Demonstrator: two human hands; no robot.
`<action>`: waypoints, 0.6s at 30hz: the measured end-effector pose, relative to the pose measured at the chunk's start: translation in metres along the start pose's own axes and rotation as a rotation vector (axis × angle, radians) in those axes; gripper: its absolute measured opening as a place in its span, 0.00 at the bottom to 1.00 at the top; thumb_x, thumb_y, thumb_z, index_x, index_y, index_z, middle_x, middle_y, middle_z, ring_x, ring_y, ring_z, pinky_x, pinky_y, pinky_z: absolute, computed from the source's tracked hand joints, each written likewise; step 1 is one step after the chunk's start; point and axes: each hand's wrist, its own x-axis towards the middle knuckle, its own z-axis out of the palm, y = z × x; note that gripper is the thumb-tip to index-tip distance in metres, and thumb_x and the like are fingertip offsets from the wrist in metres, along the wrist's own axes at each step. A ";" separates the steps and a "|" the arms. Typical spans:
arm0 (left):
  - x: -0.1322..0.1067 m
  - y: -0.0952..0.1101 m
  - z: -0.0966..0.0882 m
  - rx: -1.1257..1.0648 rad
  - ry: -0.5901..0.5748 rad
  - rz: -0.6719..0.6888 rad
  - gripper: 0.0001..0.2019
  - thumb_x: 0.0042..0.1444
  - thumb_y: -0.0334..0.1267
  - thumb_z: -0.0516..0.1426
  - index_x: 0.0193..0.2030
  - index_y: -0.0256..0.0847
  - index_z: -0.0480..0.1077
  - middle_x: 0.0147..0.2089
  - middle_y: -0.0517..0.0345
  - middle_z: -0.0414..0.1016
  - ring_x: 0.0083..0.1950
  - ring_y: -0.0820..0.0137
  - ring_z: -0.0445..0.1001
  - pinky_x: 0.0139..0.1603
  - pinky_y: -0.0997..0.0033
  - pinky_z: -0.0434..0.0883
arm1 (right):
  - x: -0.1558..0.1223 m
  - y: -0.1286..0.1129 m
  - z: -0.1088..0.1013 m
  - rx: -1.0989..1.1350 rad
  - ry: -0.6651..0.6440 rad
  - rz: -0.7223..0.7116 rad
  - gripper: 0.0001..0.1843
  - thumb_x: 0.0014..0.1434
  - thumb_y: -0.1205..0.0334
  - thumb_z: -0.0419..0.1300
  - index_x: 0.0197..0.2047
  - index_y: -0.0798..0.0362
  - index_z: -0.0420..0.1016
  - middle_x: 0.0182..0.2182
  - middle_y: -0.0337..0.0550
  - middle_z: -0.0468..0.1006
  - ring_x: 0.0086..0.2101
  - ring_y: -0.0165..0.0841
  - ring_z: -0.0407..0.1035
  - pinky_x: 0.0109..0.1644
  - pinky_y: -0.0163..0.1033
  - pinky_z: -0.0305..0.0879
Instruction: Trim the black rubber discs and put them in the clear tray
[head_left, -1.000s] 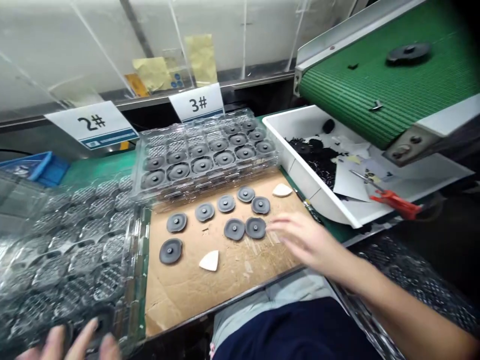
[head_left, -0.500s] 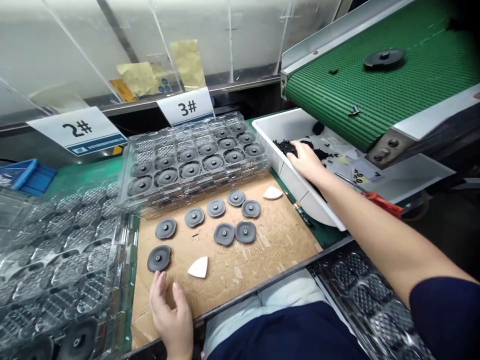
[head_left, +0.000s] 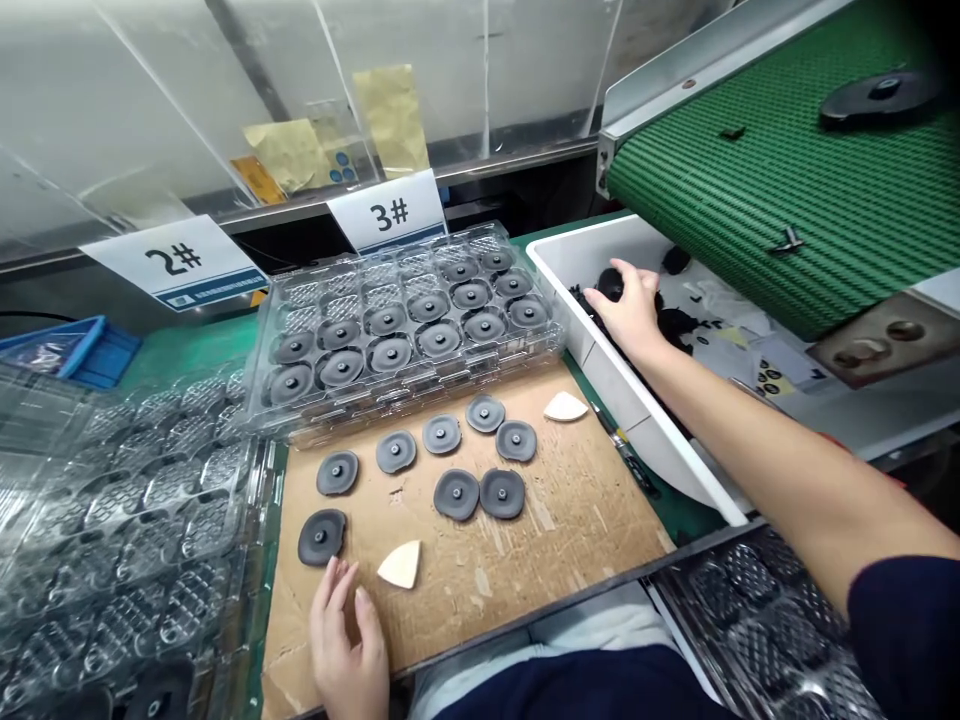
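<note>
My right hand [head_left: 628,310] reaches into the white bin [head_left: 600,355] and its fingers curl on a black rubber disc [head_left: 611,282] among a heap of black parts. My left hand [head_left: 346,640] lies flat and open on the cardboard sheet [head_left: 510,570], just below a grey rubber disc [head_left: 322,536] and beside a white triangular piece [head_left: 400,566]. Several more grey discs [head_left: 457,493] lie loose on the cardboard. A clear blister tray [head_left: 405,325] behind them holds several discs in its pockets.
A green conveyor belt [head_left: 787,190] carries a black disc [head_left: 877,98] at the upper right. Stacks of clear trays [head_left: 120,540] stand at the left and another tray [head_left: 765,610] at the lower right. Signs marked 2# [head_left: 174,262] and 3# [head_left: 390,212] stand behind. A blue bin [head_left: 71,350] is far left.
My right hand went from the cardboard up into the white bin and closed on a black disc. My left hand came off the left tray stack and settled flat on the cardboard.
</note>
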 end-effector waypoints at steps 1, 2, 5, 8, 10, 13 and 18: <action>0.000 0.003 -0.001 -0.008 0.009 0.003 0.14 0.58 0.36 0.51 0.47 0.31 0.69 0.55 0.35 0.68 0.57 0.55 0.67 0.58 0.53 0.64 | -0.014 -0.010 -0.009 0.029 -0.037 -0.067 0.31 0.58 0.58 0.57 0.62 0.54 0.55 0.56 0.54 0.56 0.58 0.39 0.55 0.63 0.44 0.50; 0.000 0.009 -0.003 -0.030 0.035 0.009 0.13 0.57 0.35 0.52 0.47 0.32 0.69 0.55 0.37 0.69 0.56 0.56 0.68 0.58 0.53 0.64 | -0.031 -0.020 -0.020 0.056 -0.094 -0.136 0.29 0.56 0.58 0.59 0.60 0.49 0.59 0.54 0.49 0.59 0.56 0.37 0.59 0.62 0.43 0.52; -0.002 0.041 -0.005 -0.262 0.056 -0.028 0.15 0.54 0.31 0.57 0.50 0.39 0.69 0.53 0.46 0.72 0.55 0.59 0.70 0.59 0.54 0.63 | -0.099 -0.039 -0.047 0.216 -0.467 -0.535 0.28 0.51 0.57 0.63 0.56 0.45 0.65 0.53 0.46 0.62 0.56 0.42 0.58 0.63 0.51 0.52; -0.009 0.088 -0.004 -0.662 -0.235 -0.171 0.21 0.53 0.35 0.59 0.55 0.50 0.66 0.54 0.55 0.73 0.59 0.62 0.67 0.61 0.59 0.61 | -0.175 -0.038 -0.056 0.340 -0.854 -0.562 0.26 0.56 0.58 0.59 0.58 0.44 0.61 0.62 0.49 0.52 0.61 0.43 0.51 0.62 0.53 0.53; -0.015 0.115 -0.004 -0.860 -0.318 -0.252 0.27 0.46 0.41 0.64 0.56 0.52 0.67 0.56 0.55 0.73 0.59 0.58 0.67 0.61 0.59 0.62 | -0.217 -0.030 -0.047 0.448 -0.993 -0.409 0.27 0.56 0.56 0.60 0.59 0.44 0.59 0.64 0.49 0.48 0.63 0.44 0.47 0.63 0.53 0.51; -0.022 0.135 -0.006 -0.916 -0.394 -0.301 0.23 0.46 0.42 0.64 0.51 0.54 0.72 0.52 0.55 0.75 0.55 0.58 0.71 0.59 0.61 0.64 | -0.266 -0.020 -0.024 0.684 -0.961 -0.135 0.28 0.54 0.53 0.61 0.57 0.44 0.58 0.64 0.50 0.49 0.64 0.43 0.45 0.64 0.52 0.49; -0.030 0.115 -0.022 -0.939 -0.426 -0.511 0.16 0.48 0.43 0.62 0.46 0.52 0.75 0.51 0.54 0.76 0.54 0.60 0.72 0.58 0.62 0.65 | -0.306 -0.030 -0.004 0.802 -0.979 0.045 0.28 0.55 0.54 0.60 0.57 0.46 0.57 0.64 0.52 0.50 0.64 0.41 0.45 0.65 0.51 0.46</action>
